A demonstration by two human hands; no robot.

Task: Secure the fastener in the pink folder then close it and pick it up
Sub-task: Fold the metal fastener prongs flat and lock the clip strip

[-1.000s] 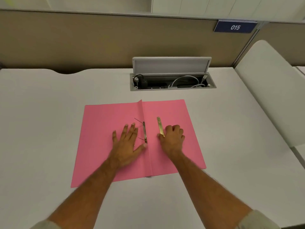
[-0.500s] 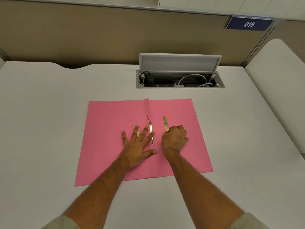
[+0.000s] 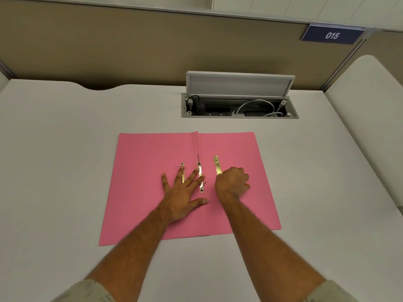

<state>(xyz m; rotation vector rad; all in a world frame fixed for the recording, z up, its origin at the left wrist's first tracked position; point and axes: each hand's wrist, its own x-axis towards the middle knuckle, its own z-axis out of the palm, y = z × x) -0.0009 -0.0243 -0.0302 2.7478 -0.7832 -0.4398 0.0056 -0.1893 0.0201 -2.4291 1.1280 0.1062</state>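
The pink folder (image 3: 148, 182) lies open and flat on the white desk. A metal fastener base (image 3: 200, 177) with two thin upright prongs sits along the centre fold. A second brass strip (image 3: 182, 174) lies on the left leaf, partly under my fingers. My left hand (image 3: 181, 197) rests flat with fingers spread, fingertips touching both of these strips. On the right leaf lies a loose brass bar (image 3: 217, 164); my right hand (image 3: 232, 183) is curled over its near end, which is hidden.
An open cable hatch (image 3: 239, 105) with its lid raised and cords inside is set into the desk just behind the folder. A brown partition with a sign reading 015 (image 3: 332, 35) stands at the back. A white padded surface (image 3: 370, 118) lies to the right.
My left hand has slid forward and left, uncovering a brass strip on the left leaf. My right hand stays curled on the loose bar. The view has shifted slightly.
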